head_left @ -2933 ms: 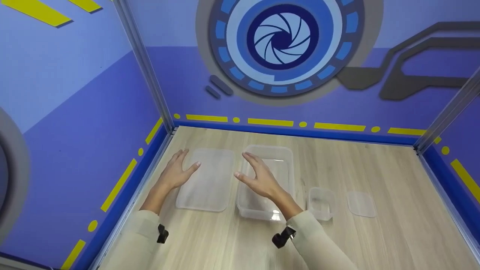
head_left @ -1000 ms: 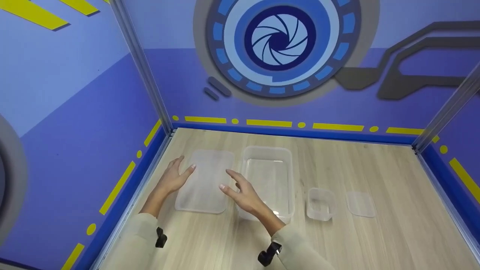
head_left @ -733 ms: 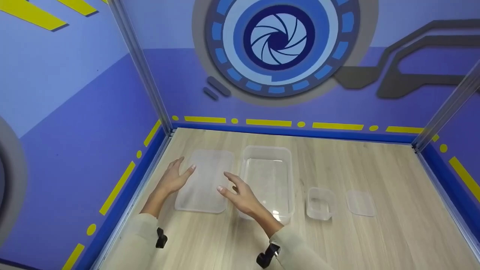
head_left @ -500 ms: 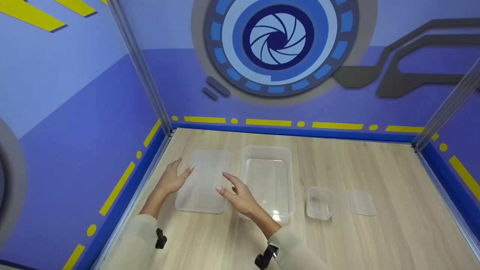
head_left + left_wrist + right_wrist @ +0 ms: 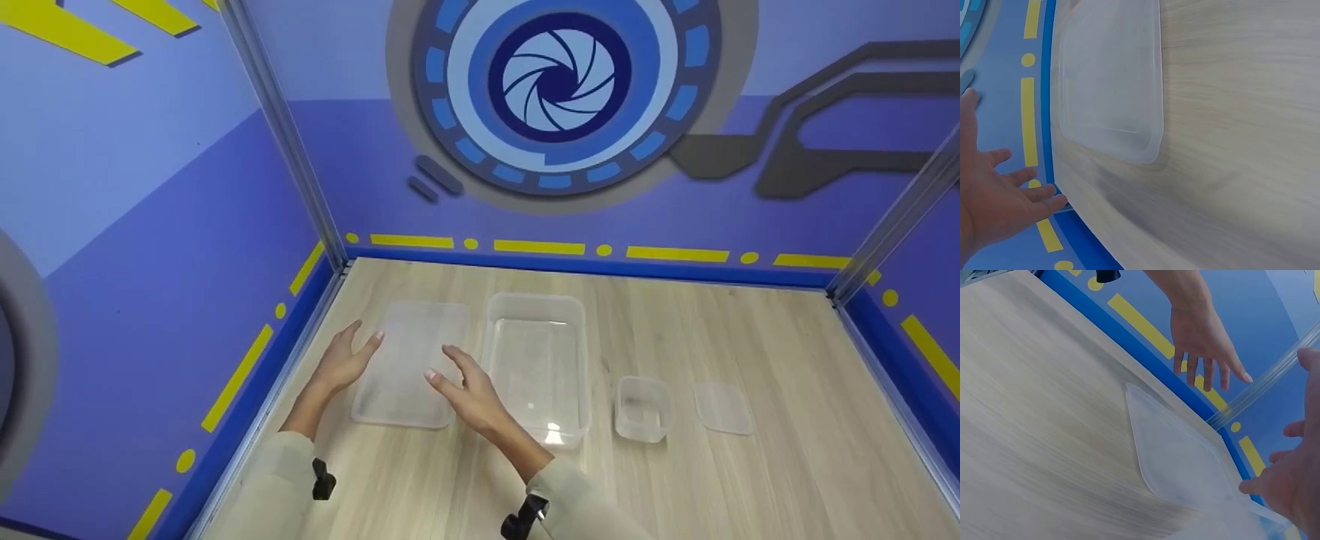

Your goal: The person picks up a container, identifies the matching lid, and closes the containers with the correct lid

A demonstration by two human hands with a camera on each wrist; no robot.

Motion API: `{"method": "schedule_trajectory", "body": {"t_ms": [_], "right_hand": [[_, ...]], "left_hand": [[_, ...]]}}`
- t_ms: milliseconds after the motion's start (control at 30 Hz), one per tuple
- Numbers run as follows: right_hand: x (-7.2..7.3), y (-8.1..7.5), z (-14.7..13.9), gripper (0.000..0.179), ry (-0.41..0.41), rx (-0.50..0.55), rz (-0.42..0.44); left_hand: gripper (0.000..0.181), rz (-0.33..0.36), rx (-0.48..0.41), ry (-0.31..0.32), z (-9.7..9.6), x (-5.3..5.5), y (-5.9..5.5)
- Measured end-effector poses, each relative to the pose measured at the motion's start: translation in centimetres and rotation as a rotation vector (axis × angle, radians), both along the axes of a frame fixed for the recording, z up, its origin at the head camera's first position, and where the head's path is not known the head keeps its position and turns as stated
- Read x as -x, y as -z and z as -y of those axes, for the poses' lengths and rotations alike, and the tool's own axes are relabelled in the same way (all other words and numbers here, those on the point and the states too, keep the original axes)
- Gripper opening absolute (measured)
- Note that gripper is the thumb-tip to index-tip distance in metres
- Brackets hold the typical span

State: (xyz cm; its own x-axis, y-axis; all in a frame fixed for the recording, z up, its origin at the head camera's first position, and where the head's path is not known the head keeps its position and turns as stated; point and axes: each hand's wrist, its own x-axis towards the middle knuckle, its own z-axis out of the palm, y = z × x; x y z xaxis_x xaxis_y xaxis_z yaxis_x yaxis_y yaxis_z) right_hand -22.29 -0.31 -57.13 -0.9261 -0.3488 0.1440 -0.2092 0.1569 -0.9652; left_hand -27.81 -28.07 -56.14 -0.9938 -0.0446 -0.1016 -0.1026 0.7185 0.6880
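Left of frame centre, the empty hands [image 5: 341, 366] [image 5: 475, 396], fingers extended, flank the lid [image 5: 412, 352], which should prove light, flexible and slippery, best held by its long edges.

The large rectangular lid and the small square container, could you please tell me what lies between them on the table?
The large rectangular container stands open between them, as the head view shows.
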Motion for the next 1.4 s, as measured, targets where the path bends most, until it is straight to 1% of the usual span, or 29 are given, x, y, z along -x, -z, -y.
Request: {"method": "schedule_trajectory", "body": {"t_ms": [233, 400, 500, 667, 900, 1000, 1200, 1267, 1400], "right_hand": [[-0.3, 0.3, 1.0, 0.083, 0.052, 0.001, 0.065], [-0.4, 0.5, 1.6, 0.09, 0.057, 0.005, 0.099], [-0.6, 0.9, 1.8, 0.092, 0.059, -0.005, 0.106], [-0.8, 1.6, 2.3, 0.091, 0.078, -0.007, 0.11], [-1.1, 2.3, 3.1, 0.089, 0.078, -0.027, 0.117], [-1.4, 2.5, 3.3, 0.089, 0.08, -0.043, 0.137], [-1.9, 3.0, 3.6, 0.089, 0.107, -0.055, 0.162], [-1.9, 3.1, 3.7, 0.089, 0.118, -0.066, 0.164], [-1.8, 3.4, 3.7, 0.09, 0.123, -0.101, 0.177]], "left_hand": [[0.084, 0.01, -0.034, -0.001, 0.2, -0.4, 0.4], [0.083, -0.014, -0.061, -0.012, 0.1, -0.6, 0.9], [0.084, -0.023, -0.066, -0.016, -0.1, -0.7, 1.3], [0.086, -0.022, -0.081, -0.022, -0.3, -0.9, 2.0], [0.088, 0.003, -0.117, -0.033, -0.5, -0.8, 2.8], [0.088, -0.001, -0.115, -0.034, -0.5, -0.8, 2.9], [0.089, 0.008, -0.121, -0.037, -0.3, -1.5, 3.1], [0.089, 0.014, -0.129, -0.034, -0.3, -1.5, 3.2], [0.083, 0.021, -0.15, -0.027, -0.2, -1.4, 3.2]]}}
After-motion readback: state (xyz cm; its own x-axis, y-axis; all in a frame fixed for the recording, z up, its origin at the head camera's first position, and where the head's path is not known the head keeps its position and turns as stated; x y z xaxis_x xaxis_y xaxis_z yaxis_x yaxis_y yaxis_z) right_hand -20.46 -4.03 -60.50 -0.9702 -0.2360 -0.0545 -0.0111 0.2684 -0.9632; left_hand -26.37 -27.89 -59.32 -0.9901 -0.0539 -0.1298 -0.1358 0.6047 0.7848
